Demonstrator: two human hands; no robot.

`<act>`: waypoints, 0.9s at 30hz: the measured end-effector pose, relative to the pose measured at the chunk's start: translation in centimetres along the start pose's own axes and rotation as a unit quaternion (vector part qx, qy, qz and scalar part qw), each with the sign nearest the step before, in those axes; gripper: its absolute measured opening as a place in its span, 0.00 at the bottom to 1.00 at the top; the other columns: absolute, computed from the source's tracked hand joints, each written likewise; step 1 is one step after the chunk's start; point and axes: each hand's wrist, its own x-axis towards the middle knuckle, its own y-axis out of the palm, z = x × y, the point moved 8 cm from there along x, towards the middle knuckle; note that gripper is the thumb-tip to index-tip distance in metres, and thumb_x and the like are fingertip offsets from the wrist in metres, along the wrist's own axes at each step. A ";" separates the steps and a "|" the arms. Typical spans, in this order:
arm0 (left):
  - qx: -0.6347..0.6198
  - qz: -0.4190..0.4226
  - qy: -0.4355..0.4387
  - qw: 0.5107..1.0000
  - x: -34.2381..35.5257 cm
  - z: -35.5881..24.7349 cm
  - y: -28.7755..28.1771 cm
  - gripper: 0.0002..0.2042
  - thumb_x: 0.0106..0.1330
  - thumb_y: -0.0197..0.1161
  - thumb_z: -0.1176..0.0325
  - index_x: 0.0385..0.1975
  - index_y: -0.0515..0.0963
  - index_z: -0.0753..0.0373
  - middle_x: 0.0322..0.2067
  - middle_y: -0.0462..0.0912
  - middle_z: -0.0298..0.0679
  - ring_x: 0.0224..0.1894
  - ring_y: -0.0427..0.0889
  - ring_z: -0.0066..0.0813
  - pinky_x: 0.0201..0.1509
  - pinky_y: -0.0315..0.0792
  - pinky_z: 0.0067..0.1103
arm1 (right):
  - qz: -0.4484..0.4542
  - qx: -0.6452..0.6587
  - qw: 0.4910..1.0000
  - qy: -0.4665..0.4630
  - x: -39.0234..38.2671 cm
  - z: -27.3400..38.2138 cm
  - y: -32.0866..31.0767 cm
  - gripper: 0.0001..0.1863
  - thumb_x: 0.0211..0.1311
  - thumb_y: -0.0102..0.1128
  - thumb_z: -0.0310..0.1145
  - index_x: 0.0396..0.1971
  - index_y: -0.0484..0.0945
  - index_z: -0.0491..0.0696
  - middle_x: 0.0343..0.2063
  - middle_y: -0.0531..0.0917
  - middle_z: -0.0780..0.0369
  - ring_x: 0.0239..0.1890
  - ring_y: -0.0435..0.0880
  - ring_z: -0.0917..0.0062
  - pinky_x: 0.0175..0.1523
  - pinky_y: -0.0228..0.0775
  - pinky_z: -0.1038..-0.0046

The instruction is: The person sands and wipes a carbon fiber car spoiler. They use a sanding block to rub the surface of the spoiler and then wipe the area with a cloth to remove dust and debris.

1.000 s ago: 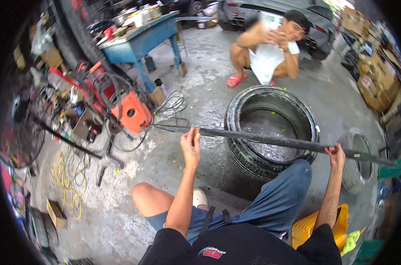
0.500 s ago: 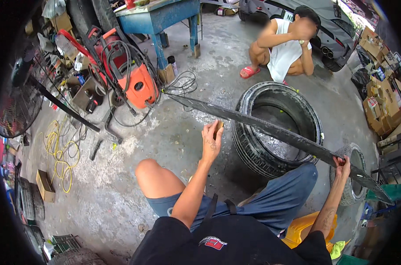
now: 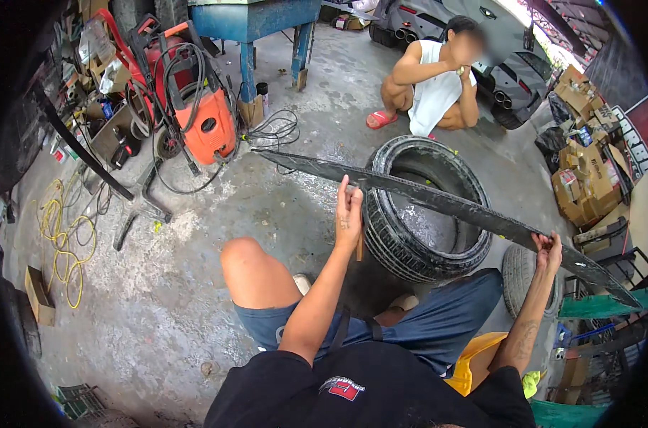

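A long, narrow black panel (image 3: 438, 202), like a car trim strip, slants across in front of me above a large tyre (image 3: 409, 253). My right hand (image 3: 547, 250) grips it near its right end, the thumb and fingers closed about its edge. Just below the panel's left half is my left hand (image 3: 348, 212), fingers closed round a thin brown piece (image 3: 360, 247) that looks like a wooden handle. The fingers hide most of that piece. Whether the panel rests on the tyre's rim I cannot tell.
A smaller tyre (image 3: 525, 279) stands at the right. Beyond the big tyre a person in a white top (image 3: 438, 85) crouches by a grey car (image 3: 513, 68). An orange pressure washer (image 3: 208, 125), a blue table (image 3: 256, 25), a yellow hose (image 3: 56, 221) and cardboard boxes (image 3: 588, 182) surround the floor.
My left hand has risen closer to the panel, and the brown piece now points downward below it. The view has shifted; the right hand keeps its grip.
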 end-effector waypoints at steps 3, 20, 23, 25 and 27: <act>-0.245 0.025 -0.122 0.961 0.0 1.3 -0.4 0.28 0.76 0.52 0.53 0.72 0.57 0.52 0.41 0.78 0.35 0.34 0.79 0.21 0.34 0.77 0.18 | 0.001 0.004 1.000 -0.005 -1.2 0.6 2.2 0.09 0.61 0.62 0.29 0.23 0.77 0.41 0.18 0.80 0.54 0.24 0.84 0.63 0.43 0.83 0.42; -0.265 -0.006 -0.076 0.961 2.1 -2.0 -7.2 0.27 0.76 0.52 0.51 0.69 0.62 0.56 0.46 0.80 0.38 0.40 0.81 0.24 0.37 0.80 0.20 | -0.006 0.000 0.997 0.083 -3.4 -6.9 1.0 0.09 0.61 0.60 0.29 0.24 0.75 0.41 0.18 0.78 0.55 0.22 0.83 0.64 0.43 0.81 0.36; -0.273 -0.023 -0.043 0.961 2.3 -2.5 -8.4 0.24 0.77 0.50 0.53 0.67 0.65 0.59 0.47 0.81 0.41 0.40 0.82 0.26 0.37 0.80 0.21 | -0.008 0.019 0.993 0.114 -4.0 -10.0 1.6 0.10 0.60 0.59 0.28 0.20 0.73 0.42 0.17 0.77 0.53 0.22 0.82 0.63 0.42 0.80 0.36; -0.272 -0.028 -0.045 0.961 2.6 -2.4 -8.7 0.24 0.77 0.49 0.53 0.66 0.65 0.59 0.47 0.81 0.41 0.39 0.82 0.26 0.37 0.80 0.21 | -0.021 0.031 0.991 0.128 -4.3 -11.8 2.0 0.09 0.63 0.57 0.29 0.25 0.74 0.40 0.17 0.78 0.53 0.22 0.82 0.63 0.46 0.77 0.33; -0.266 -0.038 -0.046 0.962 3.1 -2.0 -9.9 0.23 0.77 0.49 0.53 0.63 0.68 0.61 0.46 0.81 0.41 0.38 0.83 0.27 0.37 0.81 0.23 | -0.019 0.048 0.990 0.133 -5.0 -13.4 3.0 0.09 0.65 0.56 0.29 0.29 0.74 0.39 0.17 0.77 0.53 0.22 0.81 0.63 0.47 0.76 0.32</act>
